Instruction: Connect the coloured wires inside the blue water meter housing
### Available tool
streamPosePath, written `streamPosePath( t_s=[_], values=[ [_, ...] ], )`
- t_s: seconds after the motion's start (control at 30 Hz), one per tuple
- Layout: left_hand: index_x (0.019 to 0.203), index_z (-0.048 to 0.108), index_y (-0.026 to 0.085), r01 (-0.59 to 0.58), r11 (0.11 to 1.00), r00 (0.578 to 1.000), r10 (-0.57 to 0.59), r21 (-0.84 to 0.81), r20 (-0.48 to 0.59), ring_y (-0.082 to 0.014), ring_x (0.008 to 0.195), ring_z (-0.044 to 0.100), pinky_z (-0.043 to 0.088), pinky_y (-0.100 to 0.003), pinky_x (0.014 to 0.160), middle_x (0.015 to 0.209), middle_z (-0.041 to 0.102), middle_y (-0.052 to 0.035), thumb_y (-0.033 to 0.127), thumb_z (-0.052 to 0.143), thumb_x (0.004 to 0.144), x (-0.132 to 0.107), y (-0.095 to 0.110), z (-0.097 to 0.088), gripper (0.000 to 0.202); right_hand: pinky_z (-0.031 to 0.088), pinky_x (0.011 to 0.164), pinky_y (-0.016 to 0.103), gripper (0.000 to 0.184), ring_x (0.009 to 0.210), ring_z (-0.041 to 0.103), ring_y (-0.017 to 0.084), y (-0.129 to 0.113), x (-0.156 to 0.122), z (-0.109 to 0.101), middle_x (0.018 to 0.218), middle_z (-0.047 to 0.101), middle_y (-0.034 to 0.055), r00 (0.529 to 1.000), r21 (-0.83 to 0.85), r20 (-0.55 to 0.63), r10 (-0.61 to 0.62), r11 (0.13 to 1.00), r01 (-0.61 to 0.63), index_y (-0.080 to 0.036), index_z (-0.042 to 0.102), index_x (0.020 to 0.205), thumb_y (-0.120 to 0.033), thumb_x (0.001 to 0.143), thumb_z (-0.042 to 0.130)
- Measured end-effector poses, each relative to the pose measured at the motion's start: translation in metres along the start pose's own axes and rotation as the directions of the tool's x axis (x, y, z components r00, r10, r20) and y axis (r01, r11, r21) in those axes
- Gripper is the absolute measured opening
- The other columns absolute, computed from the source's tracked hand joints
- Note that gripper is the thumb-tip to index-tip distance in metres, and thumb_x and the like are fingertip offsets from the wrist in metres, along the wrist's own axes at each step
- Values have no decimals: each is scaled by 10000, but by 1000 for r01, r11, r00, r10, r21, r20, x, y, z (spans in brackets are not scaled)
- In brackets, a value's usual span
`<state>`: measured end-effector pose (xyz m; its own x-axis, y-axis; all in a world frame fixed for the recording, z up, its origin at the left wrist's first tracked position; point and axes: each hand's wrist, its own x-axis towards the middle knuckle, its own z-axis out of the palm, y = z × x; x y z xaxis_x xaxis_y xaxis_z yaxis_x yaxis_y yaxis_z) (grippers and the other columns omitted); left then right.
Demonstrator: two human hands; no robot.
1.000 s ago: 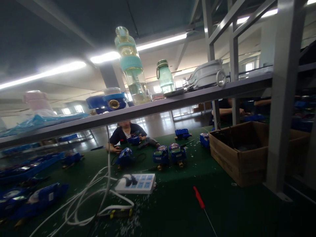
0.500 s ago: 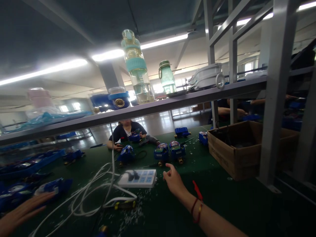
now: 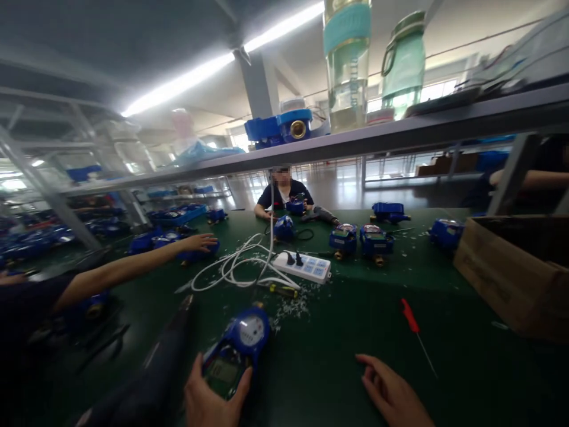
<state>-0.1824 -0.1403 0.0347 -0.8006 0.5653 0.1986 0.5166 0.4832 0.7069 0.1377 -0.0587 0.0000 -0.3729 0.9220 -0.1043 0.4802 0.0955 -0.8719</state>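
My left hand (image 3: 213, 394) grips a blue water meter (image 3: 262, 350) at the bottom centre, thumb and fingers on either side of its small display window. The meter's round white dial faces up, and its brass end points away from me. My right hand (image 3: 391, 388) hovers low on the right, holding nothing, its index finger stretched out and the other fingers loosely bent. Beyond it, a red-handled screwdriver (image 3: 410, 316) lies on the green tabletop (image 3: 329, 356). A yellow-and-black screwdriver (image 3: 283, 290) lies beside scattered white scraps.
White cable coils beside a power strip (image 3: 306, 267). Several blue meters, including one (image 3: 376, 240), stand farther back. A cardboard box (image 3: 511, 273) is at right. From the left, another person's arm (image 3: 128, 273) reaches across; another person sits opposite. A shelf (image 3: 355, 138) crosses above, carrying bottles.
My left hand now shows, gripping the water meter that was mostly out of frame. My right hand has drawn back from the far meters toward me. The view has turned left.
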Motion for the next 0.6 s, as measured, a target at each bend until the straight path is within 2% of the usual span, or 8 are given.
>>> streamPosePath(
  t_s=[0.13, 0.3, 0.4, 0.5, 0.6],
  values=[
    [1374, 170, 186, 13, 997, 999, -15, -73, -28, -368, 1222, 371, 339, -529, 1005, 1353, 319, -166, 620, 564, 668, -7, 4, -1, 918, 483, 619, 261, 372, 713, 610, 167, 10, -6, 1, 891, 649, 40, 999, -63, -11, -31, 998, 30, -237, 562, 1170, -401, 854, 451],
    [1391, 36, 199, -59, 986, 998, 58, -158, -9, -309, 1273, 323, 280, -459, 1066, 1413, 257, -134, 556, 612, 661, -14, -12, 2, 996, 498, 613, 274, 371, 713, 612, 174, 22, -2, 3, 901, 647, 42, 999, -97, 7, -37, 995, 38, -256, 585, 1145, -443, 842, 480],
    [1386, 104, 205, -93, 982, 995, 96, -163, 12, -320, 1267, 332, 285, -468, 1060, 1410, 258, -134, 530, 653, 628, -12, -21, 2, 991, 500, 619, 277, 355, 716, 610, 172, 26, -1, 5, 905, 642, 37, 998, -108, -1, -65, 992, 64, -273, 590, 1134, -450, 848, 473],
    [1358, 202, 241, -101, 979, 993, 110, -175, 42, -322, 1215, 405, 356, -481, 1007, 1357, 349, -108, 515, 644, 646, -5, -26, 1, 882, 498, 617, 281, 347, 717, 605, 171, 28, -2, 8, 919, 631, 38, 997, -139, -2, -81, 987, 80, -272, 591, 1127, -447, 856, 463],
    [1332, 253, 232, -125, 971, 987, 142, -205, 69, -315, 1188, 437, 379, -469, 991, 1321, 399, -101, 470, 657, 642, 5, -27, -2, 834, 500, 634, 290, 341, 738, 604, 175, 30, -3, 10, 953, 623, 42, 996, -163, -6, -93, 982, 91, -273, 591, 1122, -444, 858, 461]
  ],
)
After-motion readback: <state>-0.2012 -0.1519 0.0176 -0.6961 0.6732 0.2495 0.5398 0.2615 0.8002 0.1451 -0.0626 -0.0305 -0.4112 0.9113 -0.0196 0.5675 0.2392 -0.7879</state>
